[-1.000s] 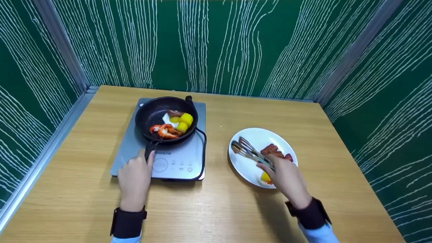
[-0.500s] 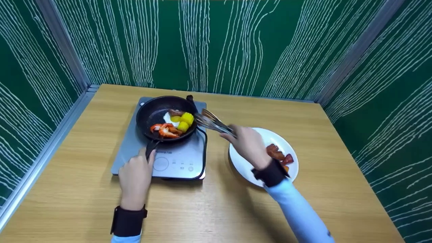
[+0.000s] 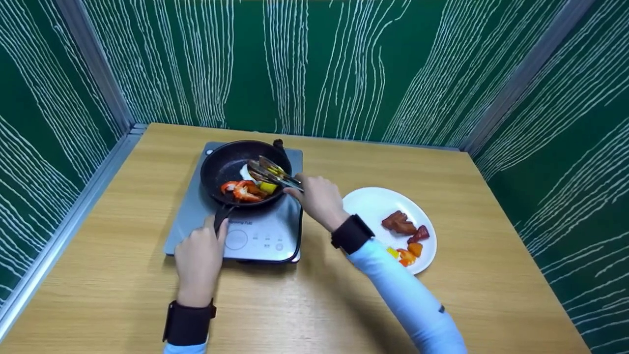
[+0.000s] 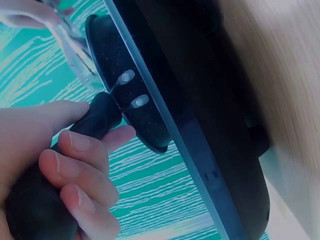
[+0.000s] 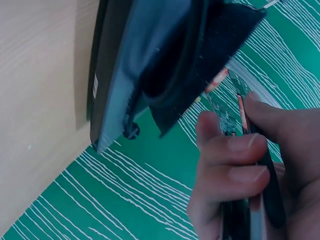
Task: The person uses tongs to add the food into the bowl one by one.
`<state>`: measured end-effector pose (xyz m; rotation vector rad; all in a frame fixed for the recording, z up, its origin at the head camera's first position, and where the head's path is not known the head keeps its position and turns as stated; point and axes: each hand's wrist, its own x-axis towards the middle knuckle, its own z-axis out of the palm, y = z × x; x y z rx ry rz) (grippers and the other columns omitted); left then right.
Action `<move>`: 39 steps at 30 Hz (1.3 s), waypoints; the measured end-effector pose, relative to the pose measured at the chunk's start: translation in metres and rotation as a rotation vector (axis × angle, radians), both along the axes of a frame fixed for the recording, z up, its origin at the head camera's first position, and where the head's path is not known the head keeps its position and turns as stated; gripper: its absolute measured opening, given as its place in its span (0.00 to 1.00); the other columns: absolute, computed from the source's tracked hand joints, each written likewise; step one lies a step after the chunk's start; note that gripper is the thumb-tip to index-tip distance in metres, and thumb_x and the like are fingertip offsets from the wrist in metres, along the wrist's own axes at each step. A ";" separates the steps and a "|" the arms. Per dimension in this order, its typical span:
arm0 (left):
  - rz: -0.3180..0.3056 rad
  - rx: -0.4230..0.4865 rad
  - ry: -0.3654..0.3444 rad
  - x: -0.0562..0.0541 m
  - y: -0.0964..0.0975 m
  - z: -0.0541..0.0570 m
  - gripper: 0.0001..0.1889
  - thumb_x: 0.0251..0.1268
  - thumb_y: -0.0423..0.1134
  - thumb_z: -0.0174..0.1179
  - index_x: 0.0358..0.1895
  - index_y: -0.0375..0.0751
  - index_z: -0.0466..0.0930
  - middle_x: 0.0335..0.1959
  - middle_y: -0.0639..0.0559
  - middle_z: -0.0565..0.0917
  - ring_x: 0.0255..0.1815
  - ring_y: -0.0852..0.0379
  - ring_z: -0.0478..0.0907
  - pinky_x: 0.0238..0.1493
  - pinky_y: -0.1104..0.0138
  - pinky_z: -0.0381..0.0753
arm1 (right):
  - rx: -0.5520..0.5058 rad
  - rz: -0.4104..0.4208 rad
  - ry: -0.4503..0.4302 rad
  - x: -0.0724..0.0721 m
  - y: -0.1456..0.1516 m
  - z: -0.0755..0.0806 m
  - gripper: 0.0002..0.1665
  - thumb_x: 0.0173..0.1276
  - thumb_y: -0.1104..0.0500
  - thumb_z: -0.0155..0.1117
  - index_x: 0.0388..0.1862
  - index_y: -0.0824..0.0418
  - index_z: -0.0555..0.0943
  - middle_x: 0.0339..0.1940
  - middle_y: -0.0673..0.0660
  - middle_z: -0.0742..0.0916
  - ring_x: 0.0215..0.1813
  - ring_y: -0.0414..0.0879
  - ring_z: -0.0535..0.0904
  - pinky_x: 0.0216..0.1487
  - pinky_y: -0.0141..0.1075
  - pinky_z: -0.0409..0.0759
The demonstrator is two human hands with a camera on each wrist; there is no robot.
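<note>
On the flat silver-grey cooktop (image 3: pixel 189 216) under the pan, we catch dark lettering, something like "young", its start covered by the black handle (image 3: pixel 222 218); the small marks beside the printed ring are too tiny for us to read. There sits the round black frying pan (image 3: pixel 221 164), speckled inside, carrying white egg (image 3: pixel 245 172), glossy curled orange-red pieces (image 3: pixel 245 191) and a bright yellow chunk (image 3: pixel 268 187). Over the pan's right half reach slim metal tongs (image 3: pixel 275 176), pinched narrow between thumb and fingers of the right hand (image 3: pixel 320 199). They cover part of the food, so we cannot tell whether their tips hold any. In front of the pan, the left hand (image 3: pixel 199 255) wraps firmly round the handle. Right of the pan, well apart, a round white plate (image 3: pixel 363 206) bears brown glazed pieces (image 3: pixel 398 223), its near-left edge behind a pale-blue sleeve (image 3: pixel 403 290). The right wrist view leaves the pan blurred and its food mostly hidden.
</note>
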<state>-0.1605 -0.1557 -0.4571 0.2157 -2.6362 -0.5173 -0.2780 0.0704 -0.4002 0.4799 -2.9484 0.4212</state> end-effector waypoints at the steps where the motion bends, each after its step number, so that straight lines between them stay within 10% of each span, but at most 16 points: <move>1: 0.001 0.000 0.000 0.000 0.000 0.000 0.20 0.76 0.49 0.59 0.48 0.31 0.82 0.19 0.37 0.83 0.16 0.40 0.80 0.16 0.53 0.73 | 0.002 0.000 -0.001 -0.001 -0.002 -0.002 0.27 0.74 0.36 0.59 0.52 0.56 0.84 0.33 0.54 0.87 0.31 0.48 0.79 0.28 0.40 0.68; 39: 0.009 0.003 -0.009 0.000 0.001 0.000 0.19 0.76 0.49 0.59 0.48 0.31 0.82 0.19 0.38 0.83 0.17 0.39 0.81 0.15 0.54 0.71 | 0.006 -0.006 0.054 0.003 -0.006 -0.026 0.29 0.73 0.36 0.62 0.51 0.61 0.83 0.37 0.57 0.88 0.32 0.50 0.79 0.29 0.39 0.68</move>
